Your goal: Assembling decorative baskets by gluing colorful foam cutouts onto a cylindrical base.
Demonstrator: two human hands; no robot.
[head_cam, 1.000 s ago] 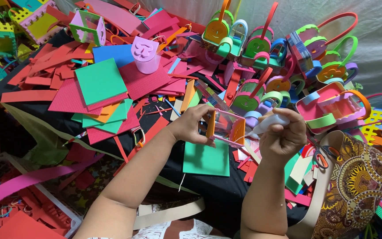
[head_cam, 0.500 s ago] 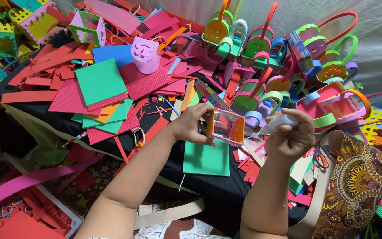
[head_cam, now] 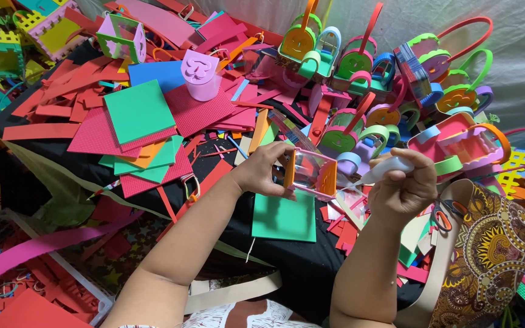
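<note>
I note the left hand (head_cam: 267, 171) gripping the small foam box (head_cam: 312, 174) while the right hand (head_cam: 403, 189) squeezes the white glue bottle (head_cam: 387, 169); excess pressure risks glue smearing the clear panel.

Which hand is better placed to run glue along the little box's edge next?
Right. The right hand grips the white glue bottle, nozzle pointing at the pink-and-orange box. The left hand is occupied holding that box steady, above the green foam square.
</note>
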